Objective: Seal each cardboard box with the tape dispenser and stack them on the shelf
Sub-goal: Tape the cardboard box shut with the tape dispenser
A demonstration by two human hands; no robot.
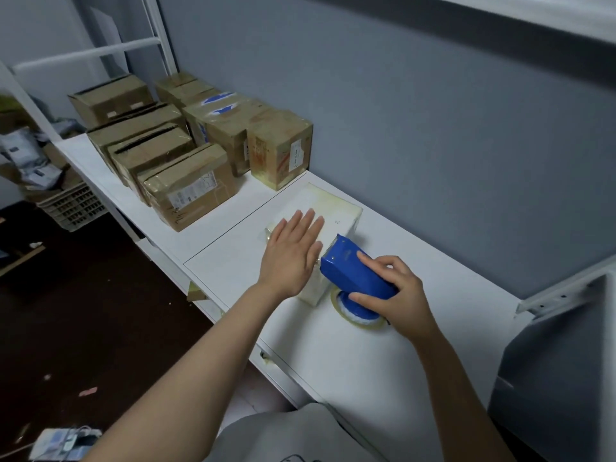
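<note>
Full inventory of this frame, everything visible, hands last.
white box: 1, white with yellowish tape, on the shelf, under the left hand
tape dispenser: 1, blue, with a roll of clear tape, at the near end of the white box
brown cardboard boxes: about 8, brown, taped, packed together at the far left end of the shelf
shelf: 1, white, runs along the wall
wall: 1, grey-blue, behind the shelf
crate: 1, beige, on the floor left of the shelf
left hand: 1, flat on top of the white box, fingers straight
right hand: 1, grips the tape dispenser
</note>
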